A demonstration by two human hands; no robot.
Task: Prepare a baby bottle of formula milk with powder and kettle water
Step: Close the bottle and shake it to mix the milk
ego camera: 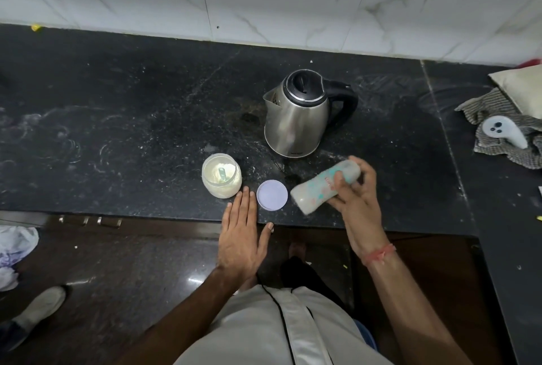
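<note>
Powder jar (222, 176): open near the counter's (117, 118) front edge, scoop inside; a knock could spill it.
Left hand (241, 229): flat, fingers straight, holding nothing, beside the lid (272, 195).
Bottle (324, 185): tilted, blurred, gripped by right hand (356, 198) above the front edge; a loose cap could leak.
Kettle (299, 115): behind, lid shut.

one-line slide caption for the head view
Right hand tilts baby bottle beside kettle and open powder jar.

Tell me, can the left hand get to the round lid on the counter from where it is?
Probably yes. The left hand lies flat and free at the counter's edge, with the lid just beside its fingertips and nothing between them. The right hand is busy holding the bottle.
</note>
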